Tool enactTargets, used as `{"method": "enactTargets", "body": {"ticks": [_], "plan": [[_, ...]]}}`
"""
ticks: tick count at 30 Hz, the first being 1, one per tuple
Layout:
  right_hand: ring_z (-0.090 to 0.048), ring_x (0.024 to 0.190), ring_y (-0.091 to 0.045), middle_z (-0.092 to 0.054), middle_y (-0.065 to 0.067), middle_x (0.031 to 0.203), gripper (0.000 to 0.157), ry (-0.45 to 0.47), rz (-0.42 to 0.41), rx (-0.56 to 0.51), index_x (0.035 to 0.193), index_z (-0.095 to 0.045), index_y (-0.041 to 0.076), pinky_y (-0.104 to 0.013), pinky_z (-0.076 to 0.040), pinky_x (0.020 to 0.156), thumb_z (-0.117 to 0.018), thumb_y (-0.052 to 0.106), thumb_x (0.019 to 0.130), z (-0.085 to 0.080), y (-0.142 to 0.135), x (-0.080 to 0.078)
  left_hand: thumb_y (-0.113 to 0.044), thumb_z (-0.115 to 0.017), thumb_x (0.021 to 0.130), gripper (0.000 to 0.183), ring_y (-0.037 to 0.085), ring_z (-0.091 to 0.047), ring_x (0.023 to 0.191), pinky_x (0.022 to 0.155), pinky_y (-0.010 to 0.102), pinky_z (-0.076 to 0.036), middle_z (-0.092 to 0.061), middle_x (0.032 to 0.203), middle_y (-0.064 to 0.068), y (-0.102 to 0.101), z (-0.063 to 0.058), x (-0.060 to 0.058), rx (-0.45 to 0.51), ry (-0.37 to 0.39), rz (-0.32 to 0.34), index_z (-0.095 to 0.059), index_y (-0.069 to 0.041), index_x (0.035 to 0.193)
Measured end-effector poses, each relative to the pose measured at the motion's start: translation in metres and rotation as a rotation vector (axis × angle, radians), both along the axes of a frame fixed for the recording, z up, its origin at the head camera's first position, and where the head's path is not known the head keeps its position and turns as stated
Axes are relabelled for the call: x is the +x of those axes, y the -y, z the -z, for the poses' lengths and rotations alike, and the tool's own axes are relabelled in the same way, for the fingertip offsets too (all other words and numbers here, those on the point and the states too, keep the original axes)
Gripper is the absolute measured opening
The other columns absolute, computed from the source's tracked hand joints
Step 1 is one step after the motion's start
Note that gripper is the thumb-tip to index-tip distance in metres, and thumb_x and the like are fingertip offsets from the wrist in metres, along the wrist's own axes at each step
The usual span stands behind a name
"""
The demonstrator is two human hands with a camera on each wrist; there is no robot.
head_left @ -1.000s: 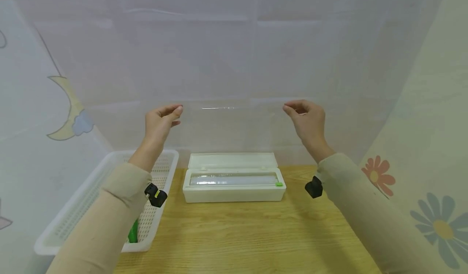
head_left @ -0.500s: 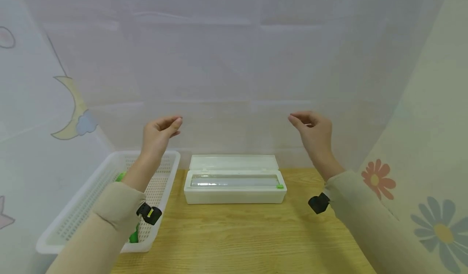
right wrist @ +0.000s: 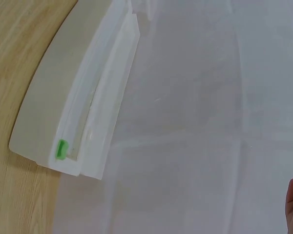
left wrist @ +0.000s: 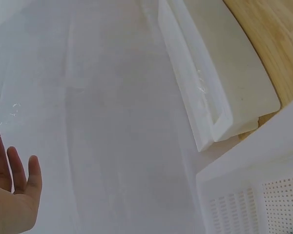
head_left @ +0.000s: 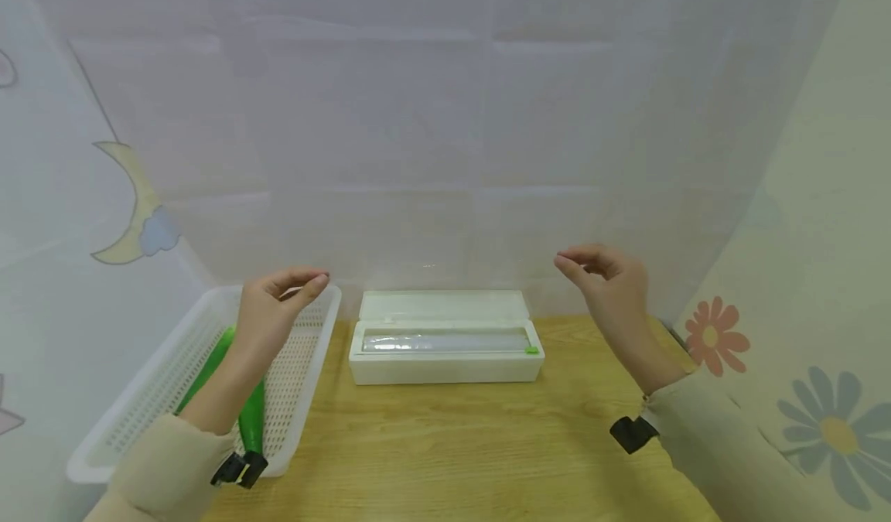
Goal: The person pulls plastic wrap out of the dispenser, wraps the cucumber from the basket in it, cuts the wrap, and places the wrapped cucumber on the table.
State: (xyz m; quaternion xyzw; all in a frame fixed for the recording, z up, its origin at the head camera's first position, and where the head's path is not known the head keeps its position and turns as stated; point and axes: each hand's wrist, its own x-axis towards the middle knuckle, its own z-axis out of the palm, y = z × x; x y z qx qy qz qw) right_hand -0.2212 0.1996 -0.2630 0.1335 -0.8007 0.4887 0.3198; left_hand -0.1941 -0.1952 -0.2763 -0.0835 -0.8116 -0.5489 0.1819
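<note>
A sheet of clear plastic wrap (head_left: 429,265) spans the air between both hands, showing only as faint glints in the head view. My left hand (head_left: 267,313) pinches its left end between thumb and fingertips, over the far part of the basket. At the right end my right hand (head_left: 614,298) pinches likewise, above and right of the box. In the left wrist view, glints of the wrap (left wrist: 14,109) show beside the fingertips. Below stands a white cling film box (head_left: 445,369), its lid raised at the back, with a roll under its window and a green slide cutter (head_left: 532,349) at the right.
A white perforated basket (head_left: 316,375) stands at the left, holding long glossy green things (head_left: 254,421) partly covered by the left arm. The wooden table (head_left: 431,452) extends in front of the box. A pale sheet wall (head_left: 418,120) rises right behind it.
Both hands have come down toward the table and moved farther apart, the left more to the left, the right to the right. More of the green things in the basket shows. The box stays put.
</note>
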Motion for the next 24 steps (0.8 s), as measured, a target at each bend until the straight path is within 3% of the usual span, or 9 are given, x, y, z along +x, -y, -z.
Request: {"method": "enactTargets", "body": {"ticks": [6,12,16,20,24], "plan": [[-0.057,0.083,-0.013,-0.066,-0.001,0.09,0.014,-0.01,-0.073,0.009,0.093,-0.071,0.005,-0.022,-0.044,0.071,-0.069,0.017,0.084,0.013,-0.007,0.025,-0.03,-0.063,0.089,0.028,0.006,-0.059,0.097,0.082,0.018,-0.049,-0.066,0.1,-0.008,0.002,0.01,0.018,-0.021,-0.065,0.04,-0.068,-0.006,0.104],[-0.059,0.089,-0.01,-0.066,0.002,0.09,0.011,0.012,-0.099,0.029,0.092,-0.07,0.004,-0.018,-0.047,0.075,-0.07,0.011,0.083,0.025,-0.012,0.048,-0.021,-0.065,0.088,0.02,0.006,-0.063,0.089,0.077,0.019,-0.051,-0.067,0.1,-0.002,0.002,0.019,0.034,-0.034,-0.087,0.055,-0.069,-0.005,0.1],[-0.06,0.086,-0.01,-0.066,0.0,0.087,0.008,-0.022,-0.129,0.04,0.09,-0.069,0.001,-0.017,-0.047,0.079,-0.069,0.002,0.082,0.033,-0.016,0.058,-0.014,-0.067,0.086,0.015,0.007,-0.063,0.089,0.078,0.021,-0.052,-0.068,0.098,0.003,-0.002,0.026,0.044,0.002,-0.1,0.065,-0.07,-0.003,0.096],[-0.062,0.084,-0.01,-0.067,-0.003,0.086,0.011,-0.034,-0.15,0.037,0.091,-0.068,0.002,-0.016,-0.049,0.077,-0.068,-0.004,0.081,0.044,-0.019,0.069,-0.013,-0.066,0.087,0.013,0.006,-0.06,0.097,0.082,0.02,-0.05,-0.067,0.1,0.002,-0.005,0.033,0.051,0.034,-0.091,0.085,-0.068,-0.002,0.093],[-0.063,0.081,-0.011,-0.067,-0.006,0.086,0.011,0.002,-0.161,0.023,0.092,-0.067,0.001,-0.017,-0.051,0.076,-0.066,-0.004,0.082,0.056,-0.016,0.083,-0.016,-0.065,0.088,0.017,0.006,-0.058,0.1,0.083,0.02,-0.05,-0.065,0.103,0.002,-0.005,0.041,0.058,0.059,-0.036,0.078,-0.067,-0.001,0.096]]}}
